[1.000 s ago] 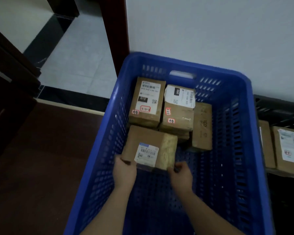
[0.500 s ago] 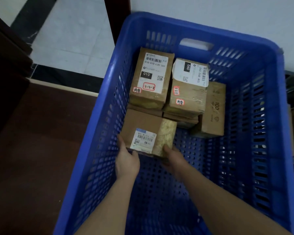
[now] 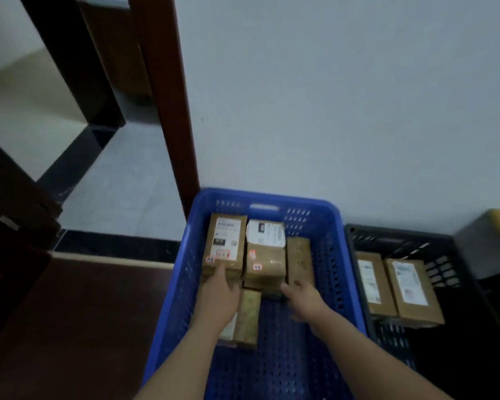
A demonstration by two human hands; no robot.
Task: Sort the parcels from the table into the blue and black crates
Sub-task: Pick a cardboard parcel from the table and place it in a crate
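while the newest parcel (image 3: 247, 319) is lying flat in the blue crate (image 3: 334, 255), the left hand (image 3: 220, 298) and right hand (image 3: 303, 295) are hovering over it, fingers loose and holding nothing; placing appears finished, so fetching another parcel is likely following.

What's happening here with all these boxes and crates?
A person is sorting cardboard parcels into crates on the floor. Both hands are inside the blue crate: the left hand lies open over a parcel with a yellowish side at the near end of a cluster of parcels, and the right hand hovers open beside it, holding nothing. The black crate to the right holds two labelled parcels.
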